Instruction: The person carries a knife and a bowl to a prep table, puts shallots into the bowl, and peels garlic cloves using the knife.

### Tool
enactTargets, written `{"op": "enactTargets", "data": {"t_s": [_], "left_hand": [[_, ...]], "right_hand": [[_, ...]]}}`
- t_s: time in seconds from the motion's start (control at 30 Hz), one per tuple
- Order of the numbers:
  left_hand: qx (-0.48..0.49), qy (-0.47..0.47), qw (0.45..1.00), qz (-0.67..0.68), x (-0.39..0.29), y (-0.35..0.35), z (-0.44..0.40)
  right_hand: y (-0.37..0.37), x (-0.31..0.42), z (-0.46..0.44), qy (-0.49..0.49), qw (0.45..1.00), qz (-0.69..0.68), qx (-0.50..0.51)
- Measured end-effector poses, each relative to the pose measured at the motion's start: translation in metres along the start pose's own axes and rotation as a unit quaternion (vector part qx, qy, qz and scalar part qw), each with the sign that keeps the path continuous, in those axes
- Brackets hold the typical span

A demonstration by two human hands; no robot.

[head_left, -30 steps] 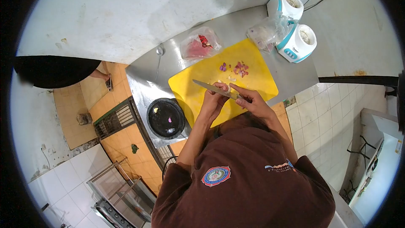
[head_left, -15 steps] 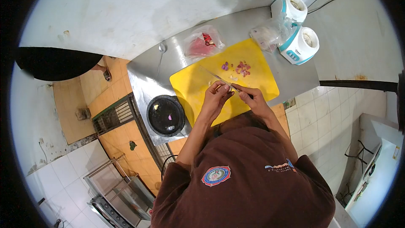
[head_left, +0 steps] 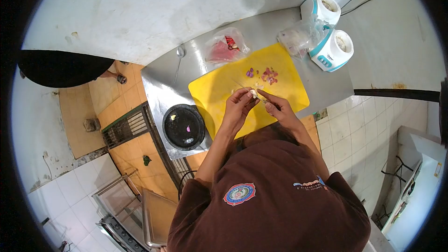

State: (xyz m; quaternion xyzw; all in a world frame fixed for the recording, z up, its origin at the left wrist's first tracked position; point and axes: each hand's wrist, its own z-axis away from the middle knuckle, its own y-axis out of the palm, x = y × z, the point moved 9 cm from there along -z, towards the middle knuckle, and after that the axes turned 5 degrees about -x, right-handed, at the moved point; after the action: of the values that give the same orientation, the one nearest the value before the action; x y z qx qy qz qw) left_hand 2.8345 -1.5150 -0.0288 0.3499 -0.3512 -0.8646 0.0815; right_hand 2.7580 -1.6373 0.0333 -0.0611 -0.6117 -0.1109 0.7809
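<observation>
My left hand (head_left: 239, 108) is closed, pinching a small whitish clove (head_left: 254, 93), apparently garlic, between thumb and fingertips. My right hand (head_left: 280, 108) is wrapped round a small knife (head_left: 241, 84); its thin blade points up and left past the clove. Both hands are close together above the front part of a yellow cutting board (head_left: 212, 86). Beyond them on the board lie a few purple shallots (head_left: 250, 72) and a pile of reddish pieces or skins (head_left: 269, 75). A few pale bits (head_left: 259, 86) lie nearer the fingers.
Left of the board sits a black stone mortar (head_left: 179, 140) holding a pale piece and a purple piece. A spoon (head_left: 179, 56) and a plastic bag with red contents (head_left: 219, 51) lie behind. Another bag (head_left: 296, 39) and two blender bases (head_left: 338, 51) stand right. A person's foot (head_left: 121, 79) shows left.
The clove has turned and shows more clearly between my left fingers. The knife has tilted slightly in my right hand. At lower left, a framed panel beside the stove has changed position.
</observation>
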Motion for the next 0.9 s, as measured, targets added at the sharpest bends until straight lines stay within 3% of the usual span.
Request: {"op": "enactTargets", "data": {"t_s": [0.43, 0.9], "left_hand": [[0.013, -0.014, 1.0, -0.009, 0.002, 0.012, 0.002], [-0.001, -0.062, 0.998, -0.032, 0.016, 0.018, 0.0]], "right_hand": [[-0.02, -0.016, -0.003, 0.01, 0.998, -0.017, -0.058], [-0.022, -0.009, 0.011, 0.022, 0.998, -0.017, -0.05]]}}
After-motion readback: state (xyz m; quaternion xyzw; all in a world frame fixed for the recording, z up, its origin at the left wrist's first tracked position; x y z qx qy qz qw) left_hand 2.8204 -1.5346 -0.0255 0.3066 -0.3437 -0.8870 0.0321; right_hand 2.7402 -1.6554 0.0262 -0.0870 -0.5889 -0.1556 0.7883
